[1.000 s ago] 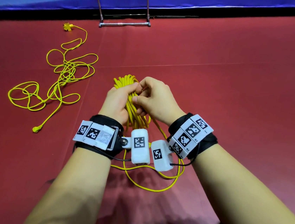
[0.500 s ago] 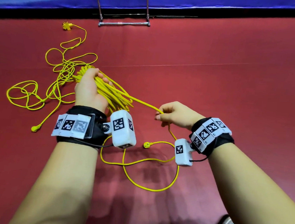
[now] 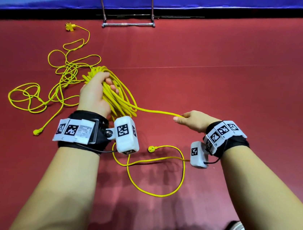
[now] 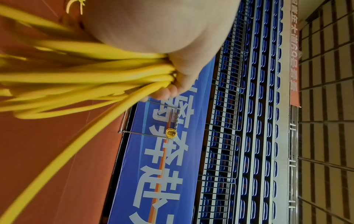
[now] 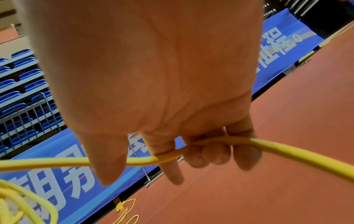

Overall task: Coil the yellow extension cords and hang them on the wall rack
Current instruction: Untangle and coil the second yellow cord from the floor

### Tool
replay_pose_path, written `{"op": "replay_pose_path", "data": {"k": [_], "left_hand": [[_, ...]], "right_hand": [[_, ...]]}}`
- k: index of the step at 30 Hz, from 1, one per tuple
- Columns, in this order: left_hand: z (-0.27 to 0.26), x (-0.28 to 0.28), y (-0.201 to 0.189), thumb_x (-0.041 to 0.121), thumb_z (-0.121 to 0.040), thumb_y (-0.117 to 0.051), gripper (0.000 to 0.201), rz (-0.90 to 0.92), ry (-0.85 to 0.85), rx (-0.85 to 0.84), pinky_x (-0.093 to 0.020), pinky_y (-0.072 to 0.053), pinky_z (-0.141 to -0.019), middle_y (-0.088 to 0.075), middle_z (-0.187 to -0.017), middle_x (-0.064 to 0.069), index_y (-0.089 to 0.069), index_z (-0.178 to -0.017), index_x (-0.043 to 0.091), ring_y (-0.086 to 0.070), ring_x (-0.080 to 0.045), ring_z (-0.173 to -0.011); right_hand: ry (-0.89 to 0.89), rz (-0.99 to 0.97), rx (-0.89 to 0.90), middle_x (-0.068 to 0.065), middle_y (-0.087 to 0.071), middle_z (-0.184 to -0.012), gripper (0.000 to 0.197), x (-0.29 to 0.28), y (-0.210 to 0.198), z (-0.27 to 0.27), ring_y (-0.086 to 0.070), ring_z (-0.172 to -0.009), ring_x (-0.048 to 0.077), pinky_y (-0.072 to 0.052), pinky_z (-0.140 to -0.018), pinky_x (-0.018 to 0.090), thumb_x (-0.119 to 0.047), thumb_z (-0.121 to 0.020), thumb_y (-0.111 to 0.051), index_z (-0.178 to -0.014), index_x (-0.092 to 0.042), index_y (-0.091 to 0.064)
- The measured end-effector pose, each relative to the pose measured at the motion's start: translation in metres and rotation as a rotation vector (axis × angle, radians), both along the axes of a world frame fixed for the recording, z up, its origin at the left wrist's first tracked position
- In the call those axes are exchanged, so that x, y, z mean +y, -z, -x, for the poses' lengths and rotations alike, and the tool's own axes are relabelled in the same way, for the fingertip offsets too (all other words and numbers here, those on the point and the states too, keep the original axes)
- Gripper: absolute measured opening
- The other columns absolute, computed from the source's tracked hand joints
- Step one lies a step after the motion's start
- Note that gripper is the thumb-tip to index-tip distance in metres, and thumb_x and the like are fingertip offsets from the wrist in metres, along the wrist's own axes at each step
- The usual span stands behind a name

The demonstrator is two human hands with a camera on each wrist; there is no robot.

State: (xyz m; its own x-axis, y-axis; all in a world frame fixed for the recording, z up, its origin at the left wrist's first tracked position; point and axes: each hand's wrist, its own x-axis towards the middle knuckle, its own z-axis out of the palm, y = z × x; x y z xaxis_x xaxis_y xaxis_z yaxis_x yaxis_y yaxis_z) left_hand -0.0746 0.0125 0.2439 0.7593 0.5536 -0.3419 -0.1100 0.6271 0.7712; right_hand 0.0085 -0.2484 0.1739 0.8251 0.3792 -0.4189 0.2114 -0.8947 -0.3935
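A bundle of yellow cord loops, the coiled cord (image 3: 118, 99), is gripped in the left hand (image 3: 94, 95), the fingers curled tightly round the many strands, at about 10 o'clock from the middle of the head view. From the coil a single taut strand (image 3: 158, 112) is drawn out toward 3 o'clock to the right hand (image 3: 193, 120), where it is held loosely between curled fingers (image 5: 210, 153). The cord's slack is seen looped on the red floor (image 3: 244, 87) at 6 o'clock of the hands, ending in a round yellow plug (image 3: 151, 149). A second yellow cord (image 3: 64, 78) lies loose and tangled on the floor at 9 o'clock of the left hand, well apart from a metal rack frame (image 3: 128, 24) at 12 o'clock, set against a blue banner (image 3: 216, 1). In the left wrist view a small yellow coil (image 4: 171, 133) is seen hung on that rack.
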Motion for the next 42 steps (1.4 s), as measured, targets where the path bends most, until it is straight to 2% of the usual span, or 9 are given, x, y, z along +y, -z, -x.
{"op": "replay_pose_path", "data": {"k": [2,7,12,16,21,25,27,35,42], "left_hand": [[-0.001,0.000,0.000,0.011,-0.089,-0.061,0.024,-0.026,0.062,0.016,-0.023,-0.046,-0.051,-0.051,-0.053,0.004,-0.054,-0.066,0.014,-0.049,-0.010,-0.044],[-0.004,-0.009,0.004,0.010,-0.090,-0.062,0.016,-0.133,0.195,0.020,-0.023,-0.050,-0.052,-0.058,-0.056,0.002,-0.060,-0.075,0.011,-0.055,-0.010,-0.046],[-0.004,-0.030,0.006,0.009,-0.093,-0.059,0.015,-0.194,0.321,0.018,-0.024,-0.051,-0.055,-0.060,-0.056,0.001,-0.060,-0.078,0.010,-0.060,-0.012,-0.050],[-0.001,-0.046,0.009,0.008,-0.094,-0.058,0.014,-0.264,0.422,0.018,-0.026,-0.053,-0.058,-0.067,-0.064,-0.001,-0.061,-0.081,0.009,-0.067,-0.014,-0.063],[-0.001,-0.057,0.012,0.006,-0.095,-0.056,0.009,-0.256,0.513,0.017,-0.026,-0.052,-0.059,-0.073,-0.082,-0.002,-0.063,-0.090,0.007,-0.071,-0.016,-0.074],[-0.001,-0.058,0.015,0.006,-0.093,-0.057,0.011,-0.258,0.511,0.056,-0.023,-0.051,-0.058,-0.073,-0.090,-0.007,-0.066,-0.098,0.005,-0.072,-0.014,-0.075],[-0.002,-0.057,0.017,0.007,-0.092,-0.059,0.010,-0.257,0.486,0.074,-0.024,-0.051,-0.058,-0.073,-0.088,-0.008,-0.066,-0.098,0.004,-0.071,-0.015,-0.075],[0.000,-0.064,0.021,0.002,-0.091,-0.058,0.012,-0.249,0.426,0.116,-0.022,-0.050,-0.050,-0.069,-0.071,-0.007,-0.063,-0.083,0.008,-0.069,-0.016,-0.060],[0.000,-0.066,0.021,-0.001,-0.092,-0.057,0.012,-0.209,0.298,0.136,-0.023,-0.048,-0.041,-0.062,-0.060,-0.010,-0.064,-0.084,0.006,-0.061,-0.016,-0.045]], "right_hand": [[0.021,-0.041,-0.008,0.006,-0.057,-0.097,0.037,0.004,-0.005,0.001,-0.050,-0.087,0.024,-0.035,-0.075,0.028,-0.044,-0.102,-0.038,-0.109,-0.017,-0.063],[0.172,-0.107,-0.219,0.016,-0.060,-0.084,0.031,0.013,-0.015,-0.001,-0.056,-0.088,0.038,-0.044,-0.074,0.035,-0.029,-0.093,-0.045,-0.086,-0.010,-0.067],[0.295,-0.237,-0.481,0.006,-0.071,-0.103,0.027,0.031,-0.020,0.004,-0.063,-0.102,0.031,-0.052,-0.086,0.036,-0.024,-0.081,-0.064,-0.107,-0.026,-0.071],[0.355,-0.396,-0.581,0.002,-0.067,-0.091,0.017,0.045,-0.023,0.009,-0.061,-0.090,0.025,-0.048,-0.076,0.031,-0.028,-0.079,-0.073,-0.094,-0.026,-0.067],[0.450,-0.831,-0.331,-0.005,-0.063,-0.071,0.013,0.062,-0.023,0.017,-0.059,-0.069,0.015,-0.045,-0.069,0.027,-0.008,-0.077,-0.066,-0.078,-0.021,-0.068],[0.490,-1.234,0.199,0.009,-0.062,-0.081,0.038,0.073,-0.028,0.026,-0.057,-0.067,0.017,-0.050,-0.060,0.025,0.018,-0.085,-0.049,-0.120,0.004,-0.056],[0.448,-1.306,0.295,0.012,-0.064,-0.088,0.042,0.074,-0.031,0.028,-0.059,-0.071,0.018,-0.052,-0.062,0.026,0.018,-0.087,-0.051,-0.125,-0.001,-0.049],[0.430,-1.255,0.224,0.006,-0.067,-0.070,0.009,0.075,-0.027,0.032,-0.059,-0.052,0.009,-0.047,-0.050,0.021,0.002,-0.091,-0.061,-0.086,-0.005,-0.062],[0.174,-1.008,0.304,0.001,-0.062,-0.083,0.045,0.073,-0.040,0.039,-0.050,-0.057,0.012,-0.040,-0.053,0.025,0.004,-0.092,-0.051,-0.127,-0.022,-0.062]]}}
